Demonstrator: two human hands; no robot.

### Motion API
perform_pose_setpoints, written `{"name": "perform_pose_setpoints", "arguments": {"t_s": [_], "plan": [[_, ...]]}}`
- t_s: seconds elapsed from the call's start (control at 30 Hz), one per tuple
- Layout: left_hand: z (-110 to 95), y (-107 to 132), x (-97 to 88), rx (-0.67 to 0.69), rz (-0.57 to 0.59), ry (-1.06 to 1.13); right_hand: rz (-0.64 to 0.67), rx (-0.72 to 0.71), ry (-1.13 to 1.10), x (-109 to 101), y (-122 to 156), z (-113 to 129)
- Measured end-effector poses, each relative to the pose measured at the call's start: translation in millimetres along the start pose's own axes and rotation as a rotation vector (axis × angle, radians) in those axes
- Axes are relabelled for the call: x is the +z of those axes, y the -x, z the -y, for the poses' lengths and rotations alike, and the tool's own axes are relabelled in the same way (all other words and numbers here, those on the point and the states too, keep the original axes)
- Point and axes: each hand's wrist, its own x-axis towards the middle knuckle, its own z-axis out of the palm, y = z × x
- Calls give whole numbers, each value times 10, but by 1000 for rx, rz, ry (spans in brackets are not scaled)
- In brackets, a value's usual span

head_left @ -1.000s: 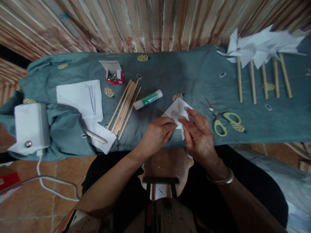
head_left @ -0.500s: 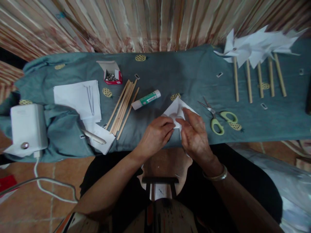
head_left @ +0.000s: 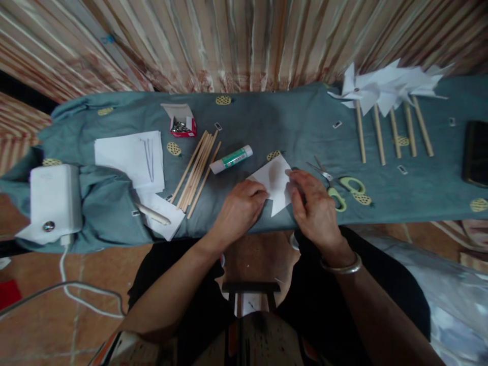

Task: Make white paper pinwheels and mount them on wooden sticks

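A folded white paper piece (head_left: 275,184) lies on the blue-grey cloth (head_left: 274,122) near the front edge. My left hand (head_left: 240,209) has its fingers curled onto the paper's left edge. Over on the paper's right edge rests my right hand (head_left: 314,206), fingers bent and pressing it. Both hands hold the paper against the cloth. A glue stick (head_left: 231,158) lies just behind the paper. Green-handled scissors (head_left: 335,184) lie right beside my right hand.
A bundle of wooden sticks (head_left: 196,169), a red box of pins (head_left: 183,125), white paper sheets (head_left: 131,158) and a white device with a cable (head_left: 55,199) lie to the left. Several finished paper pinwheels on sticks (head_left: 385,101) lie at the right, with a dark object (head_left: 476,152) beyond.
The paper, held up between both hands' fingertips before, now lies flatter on the cloth with my hands apart on its two edges. The view has shifted slightly.
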Motion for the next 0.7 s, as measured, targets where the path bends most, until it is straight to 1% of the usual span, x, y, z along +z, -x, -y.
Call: {"name": "perform_pose_setpoints", "arguments": {"t_s": [0.1,0.17,0.27,0.43,0.53,0.7], "plan": [[88,6,-90,-17,0,-59,6,-15,1,-12,33,25],[103,17,-124,-20,-19,-66,-6,-3,4,-20,56,18],[49,37,-120,6,-60,-46,-11,22,15,-28,76,-16],[-78,68,-59,53,-85,-10,22,-14,29,-41,95,-21],[-118,90,-48,60,-52,-15,4,-52,62,-53,118,12],[-143,131,-47,49,46,-40,-3,-107,97,-79,161,43]]}}
